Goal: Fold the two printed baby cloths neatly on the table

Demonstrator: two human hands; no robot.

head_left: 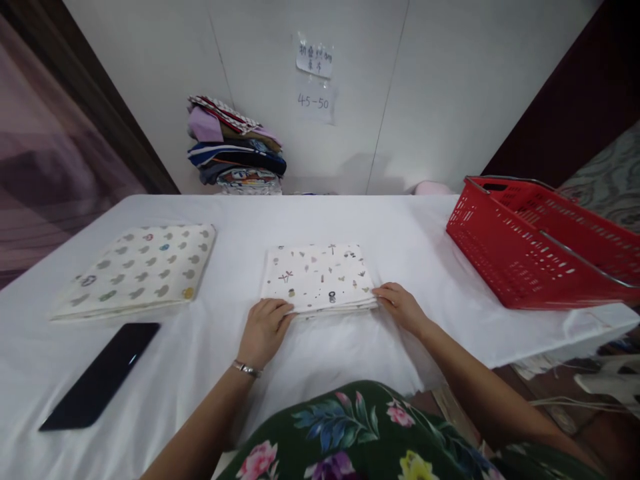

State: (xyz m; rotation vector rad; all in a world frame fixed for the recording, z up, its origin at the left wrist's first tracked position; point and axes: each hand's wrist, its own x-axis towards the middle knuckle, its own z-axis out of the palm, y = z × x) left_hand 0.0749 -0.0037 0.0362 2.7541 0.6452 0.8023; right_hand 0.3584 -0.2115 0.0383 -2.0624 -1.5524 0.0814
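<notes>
A white cloth with small plant and figure prints (320,277) lies folded into a rectangle in front of me. My left hand (266,327) has its fingers closed on the cloth's near left corner, with a metal bracelet on the wrist. At the near right corner, my right hand (403,307) pinches the edge between thumb and fingers. Several layers show along the near edge between my hands. A second folded cloth with grey mushroom-like prints (145,267) rests flat to the left, touched by neither hand.
A black flat phone-like slab (103,377) lies at the near left. On the right stands a red plastic basket (530,253) with metal handles. Beyond the far edge of the white-covered table (380,223) is a stack of folded fabrics (237,150), against a wall with paper signs (314,60).
</notes>
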